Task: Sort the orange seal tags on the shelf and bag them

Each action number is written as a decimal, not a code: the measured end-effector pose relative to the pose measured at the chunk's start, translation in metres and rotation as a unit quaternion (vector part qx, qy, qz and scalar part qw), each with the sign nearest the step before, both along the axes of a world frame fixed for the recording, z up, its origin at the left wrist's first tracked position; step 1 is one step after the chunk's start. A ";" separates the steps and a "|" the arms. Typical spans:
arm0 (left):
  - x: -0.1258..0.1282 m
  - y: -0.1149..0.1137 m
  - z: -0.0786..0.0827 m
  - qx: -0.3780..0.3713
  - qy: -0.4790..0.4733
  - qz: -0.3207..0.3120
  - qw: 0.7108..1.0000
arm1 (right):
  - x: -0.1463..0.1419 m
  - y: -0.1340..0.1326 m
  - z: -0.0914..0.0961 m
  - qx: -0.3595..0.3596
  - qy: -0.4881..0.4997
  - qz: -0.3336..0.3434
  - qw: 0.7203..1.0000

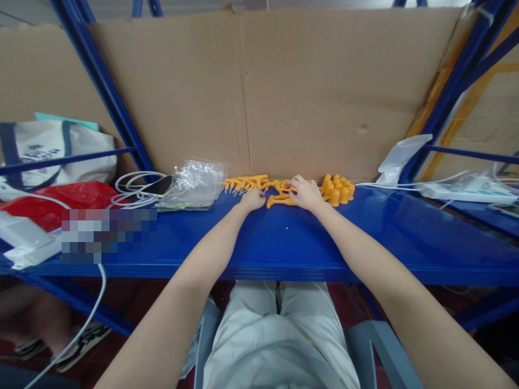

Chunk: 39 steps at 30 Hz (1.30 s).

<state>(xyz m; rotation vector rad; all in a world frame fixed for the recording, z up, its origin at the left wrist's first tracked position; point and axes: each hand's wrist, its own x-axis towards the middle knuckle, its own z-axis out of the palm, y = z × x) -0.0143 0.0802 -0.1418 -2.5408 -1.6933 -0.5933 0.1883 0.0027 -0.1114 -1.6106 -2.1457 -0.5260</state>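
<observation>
My left hand [253, 199] rests low over the blue shelf, its fingers curled; what they hold, if anything, is too small to make out. Just behind it lies a row of orange plastic pieces with silvery metal spirals [242, 185]. My right hand [306, 192] reaches over the middle pieces, thumb and fingers bent around an orange plastic piece [287, 186] that is partly hidden. In front of those fingers a long orange piece with a curved end [279, 201] lies flat. Right of that hand stand several orange cap-like pieces [338, 190] in a tight group.
Clear plastic bags [194, 183] lie left of the pieces, beside a dark phone [158, 186] and coiled white cable [127, 190]. A cardboard sheet [304, 97] walls off the back. Blue posts [106, 86] frame the shelf [284, 243]. A power strip [466, 192] lies far right.
</observation>
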 end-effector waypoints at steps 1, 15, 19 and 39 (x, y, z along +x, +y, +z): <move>-0.001 0.001 -0.001 0.004 0.009 0.003 1.000 | 0.001 0.001 -0.001 0.003 -0.002 -0.005 1.000; -0.001 -0.004 0.002 -0.047 0.027 0.006 0.999 | 0.016 0.036 -0.020 0.102 0.222 0.138 0.960; -0.004 -0.001 0.001 -0.049 0.021 -0.008 0.999 | 0.018 0.039 -0.019 0.132 0.298 0.171 0.930; 0.002 -0.008 0.007 0.092 -0.091 -0.068 0.989 | 0.021 0.036 0.001 0.123 0.352 0.105 0.922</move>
